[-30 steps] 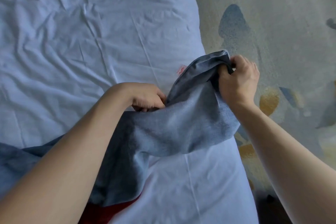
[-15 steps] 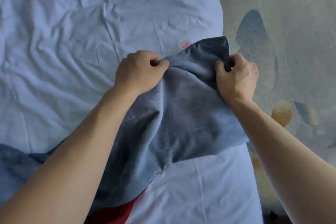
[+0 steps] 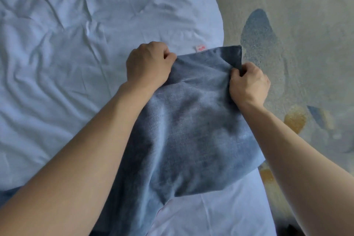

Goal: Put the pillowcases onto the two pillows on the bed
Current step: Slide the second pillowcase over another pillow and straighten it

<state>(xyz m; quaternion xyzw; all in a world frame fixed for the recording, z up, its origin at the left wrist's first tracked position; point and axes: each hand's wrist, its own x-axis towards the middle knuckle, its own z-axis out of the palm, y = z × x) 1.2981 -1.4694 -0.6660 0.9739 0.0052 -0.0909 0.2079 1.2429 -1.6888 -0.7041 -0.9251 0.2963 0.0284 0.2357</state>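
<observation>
Blue pillowcase (image 3: 191, 120) over white sheet (image 3: 57, 63)

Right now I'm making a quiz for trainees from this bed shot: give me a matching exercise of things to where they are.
Things:
1. left hand
2. right hand
3. small pink tag
4. rug

Places:
A. on the floor beside the bed
B. gripping the blue pillowcase's right edge
C. on the white bedding, just beyond the pillowcase
D. gripping the pillowcase's left edge

Pairs: 1-D, 2-B, 3-C, 4-A

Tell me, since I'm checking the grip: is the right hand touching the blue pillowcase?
Touching. The head view shows the right hand with fingers curled round the blue pillowcase at its right edge, near the top corner.
</observation>
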